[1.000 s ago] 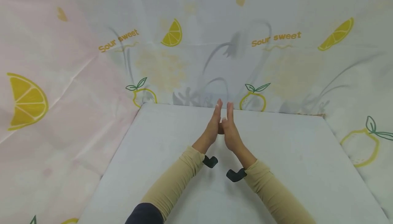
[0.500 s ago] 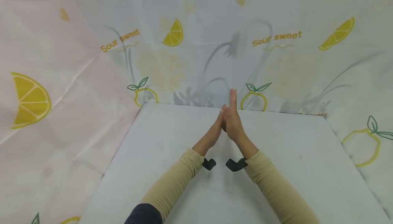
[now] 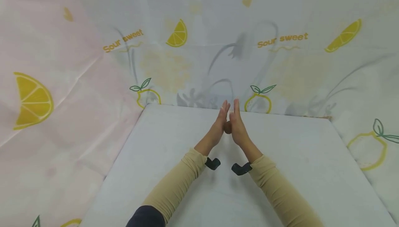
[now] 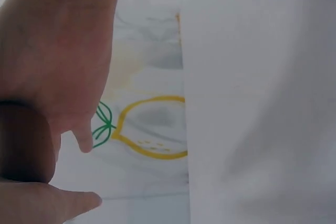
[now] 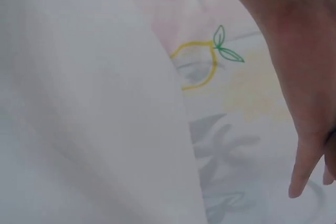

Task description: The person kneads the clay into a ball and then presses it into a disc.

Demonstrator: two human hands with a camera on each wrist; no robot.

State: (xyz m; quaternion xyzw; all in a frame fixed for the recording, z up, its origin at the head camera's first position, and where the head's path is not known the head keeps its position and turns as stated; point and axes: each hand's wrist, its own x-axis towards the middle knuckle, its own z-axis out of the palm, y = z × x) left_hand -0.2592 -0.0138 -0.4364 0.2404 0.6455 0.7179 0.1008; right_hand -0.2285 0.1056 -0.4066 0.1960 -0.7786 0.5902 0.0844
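A brown ball, like a lump of clay, sits between two palms above the table. My left hand presses it from the left with straight fingers pointing forward. From the other side, my right hand lies flat against it, fingers also straight. Fingertips of both hands are apart, making a narrow wedge. In the left wrist view the dark ball shows between the right palm above and part of the left hand below. The right wrist view shows mostly the left hand, with the ball at the frame's edge.
Under the hands lies a white tabletop. A lemon-printed cloth hangs behind it and along its sides. Dark wrist camera mounts stick out on the inner side of each wrist, facing one another.
The hands rub back and forth against each other. Half a second ago the right hand reached farther forward; now it has slid back, the left has moved forward, and the ball shows more.
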